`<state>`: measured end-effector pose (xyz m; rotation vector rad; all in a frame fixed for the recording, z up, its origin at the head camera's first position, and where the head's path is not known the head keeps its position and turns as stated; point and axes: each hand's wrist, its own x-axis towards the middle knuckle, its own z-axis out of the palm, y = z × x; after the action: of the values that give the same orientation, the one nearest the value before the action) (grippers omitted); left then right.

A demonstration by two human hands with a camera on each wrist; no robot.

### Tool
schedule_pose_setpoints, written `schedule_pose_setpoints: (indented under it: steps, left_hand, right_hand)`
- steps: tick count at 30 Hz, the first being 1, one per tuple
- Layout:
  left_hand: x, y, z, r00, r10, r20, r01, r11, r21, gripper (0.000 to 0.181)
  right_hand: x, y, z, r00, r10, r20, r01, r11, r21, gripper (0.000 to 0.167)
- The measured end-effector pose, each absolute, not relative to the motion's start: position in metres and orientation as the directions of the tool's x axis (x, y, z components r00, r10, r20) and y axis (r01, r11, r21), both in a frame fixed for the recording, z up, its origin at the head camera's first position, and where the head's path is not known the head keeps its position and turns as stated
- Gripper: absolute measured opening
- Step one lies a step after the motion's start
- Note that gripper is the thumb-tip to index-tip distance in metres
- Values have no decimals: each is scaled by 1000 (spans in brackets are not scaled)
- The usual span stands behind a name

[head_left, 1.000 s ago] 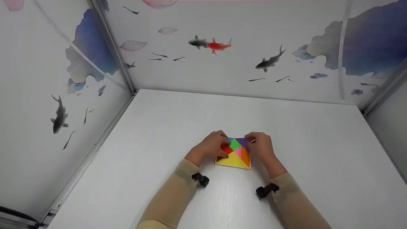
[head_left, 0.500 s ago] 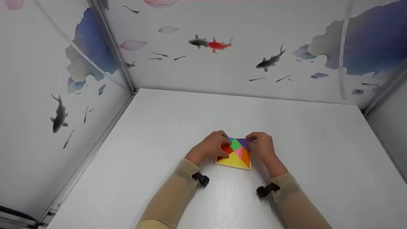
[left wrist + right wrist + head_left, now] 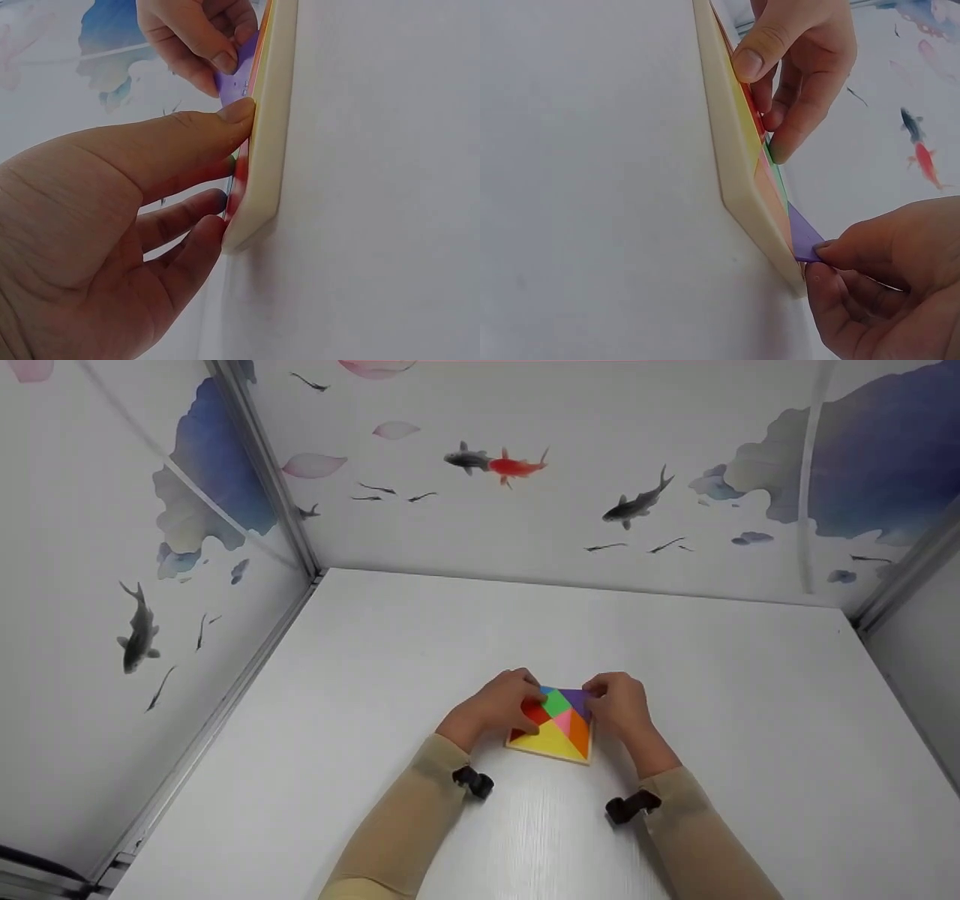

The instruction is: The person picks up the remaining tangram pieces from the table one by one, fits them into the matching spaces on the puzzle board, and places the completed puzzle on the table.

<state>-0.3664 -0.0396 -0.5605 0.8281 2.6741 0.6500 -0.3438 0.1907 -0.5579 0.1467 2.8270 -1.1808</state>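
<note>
A tangram board (image 3: 549, 744), a pale wooden tray filled with coloured pieces, lies on the white table in the head view. My left hand (image 3: 501, 701) rests over its left side. In the left wrist view the thumb (image 3: 238, 112) touches the near part and the other fingertips reach the red and green area. My right hand (image 3: 896, 277) pinches a purple triangle piece (image 3: 802, 232) between thumb and forefinger at the far right corner. That piece sticks up from the tray at a tilt. Green, pink, orange, yellow and red pieces lie flat; blue is partly hidden.
The white table (image 3: 420, 622) stretches around the board on all sides. Walls (image 3: 525, 540) with painted fish and blue shapes close off the back and sides. A black wrist camera (image 3: 474, 782) is on the left sleeve, another (image 3: 632, 808) on the right.
The board's near right corner has shifted slightly toward me. My right hand has edged a little to the right, still pinching the purple piece; the left hand stays nearly still.
</note>
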Motion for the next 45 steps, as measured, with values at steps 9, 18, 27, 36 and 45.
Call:
schedule_pose_setpoints:
  steps: [9,18,27,36,45]
  left_hand:
    - [-365,-40,-559,-811,570,-131,444,747,495,50]
    - [-363,-39,-557,-815,564,-131,438,749,498,51]
    - [-363,-39,-557,-819,559,-131,431,748,504,50]
    - [-363,-38,-553,-815,564,-130,439,748,497,50]
    - [-360,-37,-554,-826,547,-138,417,757,504,50]
  right_hand:
    - [-344,190,-558,-989,71,-133,145,691,-708,24]
    - [-345,191,-557,-989,50,-142,136,701,-700,26]
    - [-344,194,-561,-994,19,-106,88,710,-699,25]
    - [-344,195,-559,-991,35,-129,117,695,-709,24]
    - [-344,196,-565,-989,77,-125,144,658,-739,23]
